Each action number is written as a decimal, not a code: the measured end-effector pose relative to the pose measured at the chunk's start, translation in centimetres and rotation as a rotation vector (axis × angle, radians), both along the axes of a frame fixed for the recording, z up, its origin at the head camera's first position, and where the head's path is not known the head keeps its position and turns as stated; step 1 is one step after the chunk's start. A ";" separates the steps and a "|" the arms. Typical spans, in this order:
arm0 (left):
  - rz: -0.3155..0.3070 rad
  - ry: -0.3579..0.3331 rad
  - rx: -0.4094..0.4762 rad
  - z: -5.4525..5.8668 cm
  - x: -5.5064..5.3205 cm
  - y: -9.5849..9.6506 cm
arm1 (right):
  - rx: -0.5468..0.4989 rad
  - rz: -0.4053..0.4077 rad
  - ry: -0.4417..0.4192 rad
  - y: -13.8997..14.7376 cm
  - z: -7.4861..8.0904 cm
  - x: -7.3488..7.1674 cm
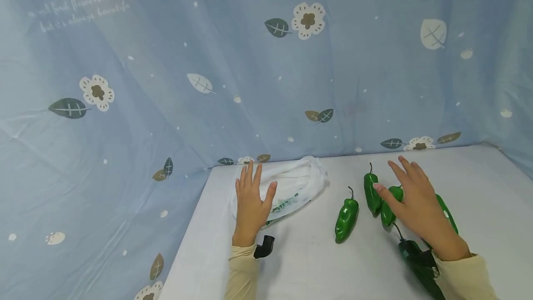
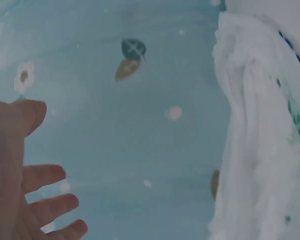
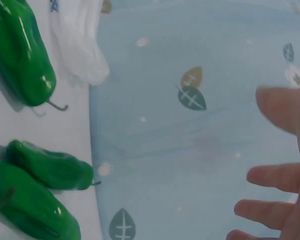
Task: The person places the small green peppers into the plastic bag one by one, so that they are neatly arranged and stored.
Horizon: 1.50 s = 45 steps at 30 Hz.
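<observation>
My left hand (image 1: 251, 202) hovers with fingers spread in front of a white plastic bag (image 1: 297, 182) with green print; it holds nothing. In the left wrist view the bag (image 2: 255, 125) lies to the right of that hand's fingers. My right hand (image 1: 420, 207) is raised over several green peppers, fingers apart and nothing in its grasp. One green pepper (image 1: 346, 220) lies by itself between the hands. Another pepper (image 1: 372, 193) sits farther back, touching or close to a third pepper (image 1: 389, 212). Others lie partly hidden beneath the right hand and forearm.
The white table (image 1: 308, 263) ends at the back against a blue curtain (image 1: 250, 59) printed with leaves and flowers. A black angled piece (image 1: 264, 246) sticks out at the left wrist. A darker pepper (image 1: 420, 267) lies near the right sleeve.
</observation>
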<state>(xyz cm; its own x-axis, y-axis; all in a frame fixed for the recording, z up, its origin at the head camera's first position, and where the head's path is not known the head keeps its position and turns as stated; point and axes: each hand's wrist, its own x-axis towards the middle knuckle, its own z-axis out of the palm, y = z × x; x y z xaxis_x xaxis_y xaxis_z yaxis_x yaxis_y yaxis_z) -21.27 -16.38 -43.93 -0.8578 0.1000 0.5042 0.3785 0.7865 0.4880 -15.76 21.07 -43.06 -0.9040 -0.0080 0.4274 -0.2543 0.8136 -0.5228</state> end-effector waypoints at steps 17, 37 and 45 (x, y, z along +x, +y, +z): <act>0.187 -0.096 0.397 -2.4 -1.6 -5.6 | -0.227 -0.245 -0.114 5.7 0.4 1.4; 0.411 -0.318 0.507 -5.3 -2.5 -7.7 | -0.226 -0.364 -0.376 10.0 -2.5 1.1; 0.413 -0.403 0.494 -5.9 -2.4 -7.9 | -0.208 -0.371 -0.490 11.1 -4.2 0.6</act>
